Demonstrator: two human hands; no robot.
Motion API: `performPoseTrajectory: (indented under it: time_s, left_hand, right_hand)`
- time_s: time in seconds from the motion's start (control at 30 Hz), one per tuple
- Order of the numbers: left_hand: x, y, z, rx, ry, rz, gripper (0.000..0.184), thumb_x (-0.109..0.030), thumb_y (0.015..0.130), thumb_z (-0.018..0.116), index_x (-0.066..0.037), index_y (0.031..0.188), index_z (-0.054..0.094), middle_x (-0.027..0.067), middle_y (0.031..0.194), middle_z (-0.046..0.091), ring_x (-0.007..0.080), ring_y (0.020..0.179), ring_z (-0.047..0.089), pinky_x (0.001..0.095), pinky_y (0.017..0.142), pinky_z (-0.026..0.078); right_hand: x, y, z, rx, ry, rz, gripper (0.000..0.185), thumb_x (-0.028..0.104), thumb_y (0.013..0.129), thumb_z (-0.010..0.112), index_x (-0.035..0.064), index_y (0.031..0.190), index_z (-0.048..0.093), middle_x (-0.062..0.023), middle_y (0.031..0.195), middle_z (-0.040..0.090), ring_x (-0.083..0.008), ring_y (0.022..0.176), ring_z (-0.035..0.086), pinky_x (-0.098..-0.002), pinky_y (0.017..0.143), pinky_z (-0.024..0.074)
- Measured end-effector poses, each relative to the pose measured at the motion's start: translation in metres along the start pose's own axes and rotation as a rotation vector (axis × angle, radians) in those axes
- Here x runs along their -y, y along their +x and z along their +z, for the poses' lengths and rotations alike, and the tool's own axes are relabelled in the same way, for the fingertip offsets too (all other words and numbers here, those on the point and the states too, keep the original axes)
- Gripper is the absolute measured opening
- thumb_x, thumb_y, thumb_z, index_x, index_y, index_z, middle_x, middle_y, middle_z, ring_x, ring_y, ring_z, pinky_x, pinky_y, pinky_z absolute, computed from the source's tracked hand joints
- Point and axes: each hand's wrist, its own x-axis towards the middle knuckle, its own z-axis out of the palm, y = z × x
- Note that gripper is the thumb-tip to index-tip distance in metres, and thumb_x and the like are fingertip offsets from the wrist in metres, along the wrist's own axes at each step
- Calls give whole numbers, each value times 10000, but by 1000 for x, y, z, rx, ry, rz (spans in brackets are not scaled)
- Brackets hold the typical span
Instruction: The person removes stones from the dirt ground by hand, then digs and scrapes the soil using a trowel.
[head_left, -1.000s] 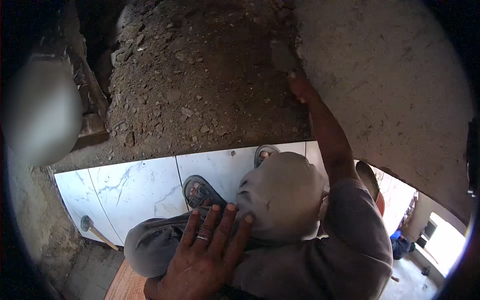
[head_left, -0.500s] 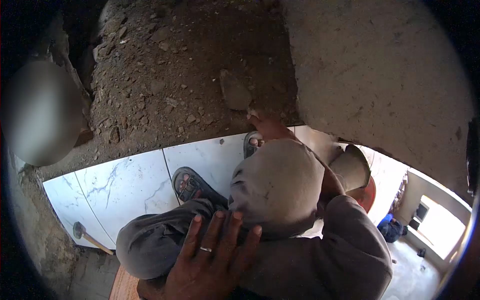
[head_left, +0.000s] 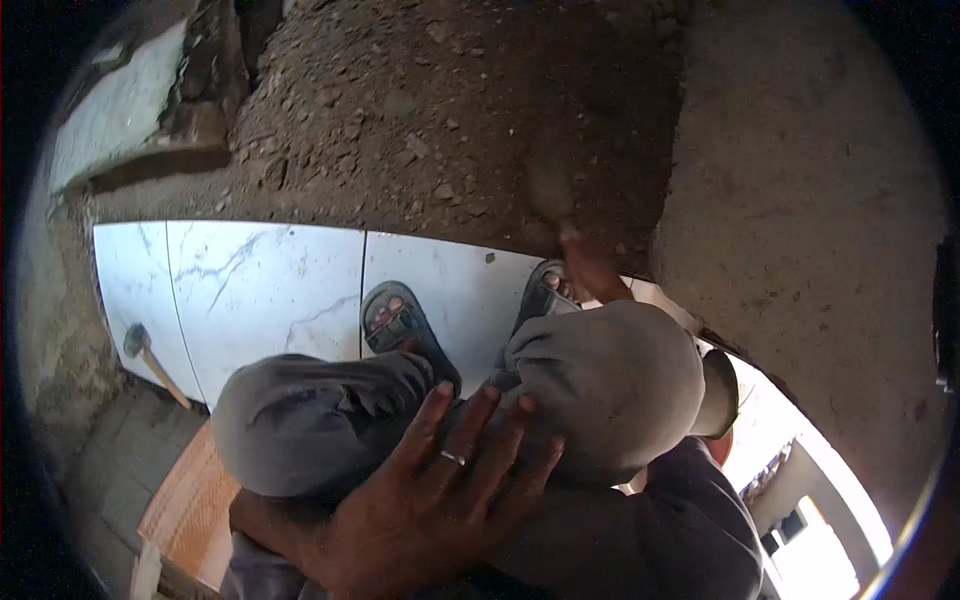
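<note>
My left hand (head_left: 430,500), with a ring on one finger, lies over my lap with its fingers spread and nothing held. Beyond my right knee, my right hand (head_left: 592,268) is closed round the handle end of a trowel, beside my sandalled foot (head_left: 545,290). The trowel's blade (head_left: 550,185) is blurred and points away over the brown, stony soil (head_left: 400,110). My knee hides part of the right forearm.
White marbled tiles (head_left: 265,290) run under my feet along the soil's edge. A mallet (head_left: 150,355) lies at the left. Rough concrete (head_left: 800,200) borders the soil on the right. A bucket (head_left: 718,395) stands behind my right knee, and an orange-brown board (head_left: 190,500) is at lower left.
The trowel swept from the concrete edge toward my feet, and its blade now points farther away over the soil. The view has shifted. My left hand stays spread over my lap.
</note>
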Motion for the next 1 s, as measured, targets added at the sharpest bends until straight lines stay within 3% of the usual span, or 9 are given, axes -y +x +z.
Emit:
performPoseTrajectory:
  time_s: [0.13, 0.23, 0.33, 0.43, 0.5, 0.7, 0.93, 0.97, 1.0]
  left_hand:
    - [-1, 3, 11, -36, -73, -51, 486, -261, 810, 483, -151, 1284, 477, 132, 1274, 507, 308, 1153, 501, 486, 1046, 325]
    - [-1, -2, 16, -115, -188, -120, 480, -254, 812, 483, -139, 1278, 482, 142, 1274, 506, 308, 1158, 495, 495, 1043, 324]
    - [-4, -1, 18, -97, -160, -133, 476, -254, 814, 484, -134, 1275, 485, 150, 1284, 498, 306, 1169, 486, 504, 1039, 323]
    - [-8, -2, 22, -121, -197, -130, 497, -256, 805, 489, -129, 1285, 477, 152, 1290, 493, 309, 1169, 486, 507, 1026, 339]
    - [-6, 0, 21, -121, -137, -93, 508, -262, 789, 497, -125, 1278, 482, 158, 1289, 494, 314, 1158, 495, 499, 1017, 354]
    - [-3, 6, 8, 13, -25, -15, 484, -264, 780, 517, -123, 1243, 510, 162, 1275, 503, 318, 1146, 507, 493, 1021, 357]
    - [-11, 8, 11, 10, -66, -91, 409, -255, 828, 519, -148, 1223, 527, 150, 1272, 509, 320, 1163, 497, 492, 1018, 363]
    - [-8, 8, 10, 24, -36, -87, 395, -256, 834, 521, -151, 1215, 532, 148, 1268, 513, 318, 1162, 498, 489, 1016, 365]
    - [-6, 9, 9, 43, -8, -87, 382, -257, 840, 523, -153, 1207, 536, 146, 1264, 517, 317, 1162, 499, 487, 1015, 367]
  right_hand:
    - [59, -9, 4, 161, -427, -363, 434, 407, 936, 444, 35, 1158, 466, -87, 734, 576, -180, 565, 539, -350, 549, 456]
    - [27, 20, -15, 266, 182, 5, 416, 426, 929, 459, 57, 1122, 456, -45, 605, 522, -161, 472, 494, -326, 468, 432]
    - [1, 35, -51, 89, -96, 128, 420, 458, 921, 473, 57, 1048, 467, -23, 586, 482, -135, 425, 449, -303, 408, 393]
    - [-23, 40, -58, 117, -2, 353, 450, 490, 900, 493, 108, 1138, 498, -83, 724, 544, -207, 562, 510, -354, 527, 471]
    - [-14, 25, -54, 327, -457, 135, 526, 531, 891, 476, 89, 1173, 520, -152, 847, 607, -275, 668, 582, -413, 641, 501]
    - [-45, 45, -62, 174, -522, -239, 580, 456, 898, 508, 22, 1279, 447, -179, 1157, 576, -286, 1026, 564, -394, 873, 440]
    - [35, -10, -20, -24, -826, -251, 426, 373, 899, 506, 138, 1254, 485, -239, 1195, 520, -367, 1037, 549, -493, 865, 434]
    - [-71, 23, -10, -284, -855, -589, 343, 308, 910, 491, 163, 1221, 499, -238, 1195, 503, -372, 887, 591, -480, 731, 484]
    - [-82, 9, -24, -198, -833, -338, 353, 322, 926, 461, 152, 1232, 501, -207, 1178, 526, -352, 928, 590, -467, 794, 481]
